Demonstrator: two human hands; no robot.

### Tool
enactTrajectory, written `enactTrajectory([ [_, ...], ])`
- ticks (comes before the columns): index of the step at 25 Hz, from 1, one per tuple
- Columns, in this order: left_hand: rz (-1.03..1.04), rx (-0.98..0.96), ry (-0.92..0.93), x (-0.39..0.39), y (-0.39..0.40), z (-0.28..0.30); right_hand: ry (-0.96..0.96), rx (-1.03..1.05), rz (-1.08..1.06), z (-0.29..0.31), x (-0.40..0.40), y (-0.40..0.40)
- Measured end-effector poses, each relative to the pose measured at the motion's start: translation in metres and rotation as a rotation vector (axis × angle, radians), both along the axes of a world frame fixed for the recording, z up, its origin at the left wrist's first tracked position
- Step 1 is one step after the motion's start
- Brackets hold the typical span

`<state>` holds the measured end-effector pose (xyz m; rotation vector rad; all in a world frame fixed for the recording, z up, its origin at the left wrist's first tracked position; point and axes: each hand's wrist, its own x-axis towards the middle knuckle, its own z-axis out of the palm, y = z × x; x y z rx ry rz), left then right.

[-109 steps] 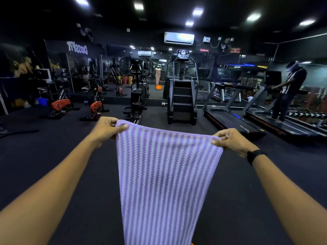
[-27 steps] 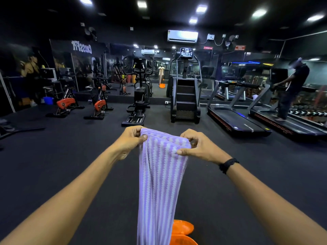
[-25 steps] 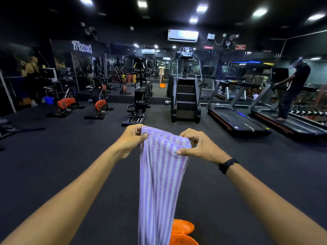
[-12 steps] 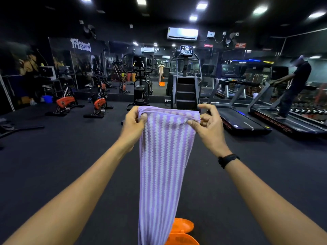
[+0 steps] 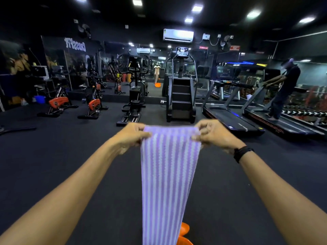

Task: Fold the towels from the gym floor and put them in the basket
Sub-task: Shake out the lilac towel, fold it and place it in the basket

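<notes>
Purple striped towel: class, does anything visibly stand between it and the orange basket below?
Nothing visible does. The left hand and right hand pinch the towel by its top corners; it hangs straight down, its lower part covering part of the orange basket.

Dim gym, lit by bright ceiling panels (image 5: 196, 8) that flare white. Far mirrors (image 5: 79, 68) glint. Both hands are motion-blurred; wide-angle distortion bends the edges.

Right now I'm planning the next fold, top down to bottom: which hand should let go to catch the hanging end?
Probably the right hand. Both hands pinch the purple striped towel at its top corners, left hand equally placed, but the orange basket shows at the towel's lower right.
</notes>
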<state>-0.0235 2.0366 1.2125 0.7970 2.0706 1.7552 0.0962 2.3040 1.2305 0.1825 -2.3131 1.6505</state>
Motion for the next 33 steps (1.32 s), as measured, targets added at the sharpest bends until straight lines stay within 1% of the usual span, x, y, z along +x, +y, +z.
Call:
enactTrajectory([
  [1, -0.025, 0.227, -0.035, -0.005, 0.005, 0.017, 0.105, -0.150, -0.039, 0.013, -0.007, 0.007],
  [2, -0.105, 0.346, -0.036, -0.009, 0.011, 0.030, 0.146, -0.254, -0.023, 0.023, -0.014, 0.010],
  [3, -0.195, 0.285, -0.001, -0.007, 0.018, 0.035, 0.071, -0.237, 0.011, 0.020, -0.018, 0.009],
  [4, -0.253, 0.118, 0.030, -0.002, 0.025, 0.030, -0.054, -0.157, 0.054, 0.003, -0.021, 0.008],
  [5, -0.268, -0.069, 0.053, 0.000, 0.030, 0.015, -0.196, -0.072, 0.098, -0.019, -0.020, 0.007],
  [6, -0.262, -0.215, 0.071, 0.000, 0.034, -0.002, -0.288, -0.001, 0.122, -0.040, -0.017, 0.005],
  [7, -0.232, -0.258, 0.079, -0.001, 0.035, -0.013, -0.317, 0.051, 0.127, -0.051, -0.015, 0.005],
  [8, -0.198, -0.235, 0.079, -0.001, 0.035, -0.016, -0.301, 0.084, 0.112, -0.050, -0.015, 0.005],
  [9, -0.164, -0.143, 0.043, -0.003, 0.035, -0.014, -0.244, 0.059, 0.074, -0.042, -0.018, 0.004],
  [11, -0.129, 0.103, -0.111, -0.008, 0.034, -0.005, -0.142, -0.164, 0.071, -0.015, -0.024, 0.005],
  [12, -0.149, 0.118, -0.152, -0.010, 0.034, -0.003, -0.143, -0.246, 0.115, -0.008, -0.025, 0.008],
  [13, -0.182, 0.018, -0.107, -0.009, 0.035, -0.008, -0.202, -0.246, 0.144, -0.012, -0.024, 0.008],
  [14, -0.208, -0.127, -0.059, -0.005, 0.036, -0.018, -0.298, -0.146, 0.155, -0.022, -0.020, 0.008],
  [15, -0.212, -0.181, -0.027, 0.000, 0.039, -0.028, -0.365, -0.030, 0.146, -0.033, -0.016, 0.009],
  [16, -0.175, -0.152, -0.014, 0.004, 0.041, -0.032, -0.372, 0.025, 0.126, -0.038, -0.014, 0.008],
  [17, -0.112, -0.023, -0.061, 0.005, 0.044, -0.030, -0.325, 0.002, 0.083, -0.036, -0.017, 0.009],
  [18, -0.080, 0.122, -0.137, 0.006, 0.045, -0.026, -0.244, -0.072, 0.038, -0.030, -0.021, 0.012],
  [19, -0.105, 0.227, -0.206, 0.005, 0.045, -0.018, -0.186, -0.155, 0.035, -0.022, -0.024, 0.014],
  [20, -0.158, 0.233, -0.226, 0.002, 0.044, -0.012, -0.172, -0.205, 0.069, -0.015, -0.024, 0.015],
  [21, -0.218, 0.117, -0.186, 0.002, 0.043, -0.009, -0.223, -0.163, 0.106, -0.015, -0.020, 0.016],
  [22, -0.246, -0.032, -0.160, 0.004, 0.041, -0.011, -0.325, -0.048, 0.138, -0.023, -0.016, 0.017],
  [23, -0.237, -0.121, -0.129, 0.005, 0.039, -0.015, -0.395, 0.067, 0.174, -0.033, -0.012, 0.018],
  [24, -0.229, -0.110, -0.121, 0.003, 0.038, -0.021, -0.393, 0.072, 0.179, -0.040, -0.010, 0.017],
  [25, -0.177, -0.007, -0.160, 0.003, 0.038, -0.024, -0.331, -0.017, 0.145, -0.042, -0.011, 0.018],
  [26, -0.157, 0.087, -0.217, 0.005, 0.036, -0.024, -0.266, -0.164, 0.099, -0.041, -0.015, 0.020],
  [27, -0.164, 0.120, -0.267, 0.007, 0.034, -0.023, -0.233, -0.284, 0.090, -0.037, -0.017, 0.019],
  [28, -0.197, 0.057, -0.255, 0.006, 0.033, -0.025, -0.256, -0.342, 0.118, -0.032, -0.014, 0.019],
  [29, -0.235, -0.027, -0.222, 0.009, 0.033, -0.027, -0.328, -0.299, 0.148, -0.031, -0.009, 0.017],
  [30, -0.243, -0.047, -0.185, 0.011, 0.034, -0.029, -0.407, -0.201, 0.177, -0.036, -0.005, 0.016],
  [31, -0.218, 0.000, -0.185, 0.014, 0.034, -0.029, -0.431, -0.131, 0.177, -0.041, -0.002, 0.016],
  [32, -0.198, 0.090, -0.208, 0.018, 0.034, -0.030, -0.401, -0.153, 0.151, -0.042, -0.001, 0.014],
  [33, -0.195, 0.180, -0.260, 0.021, 0.034, -0.031, -0.335, -0.227, 0.112, -0.039, -0.003, 0.011],
])
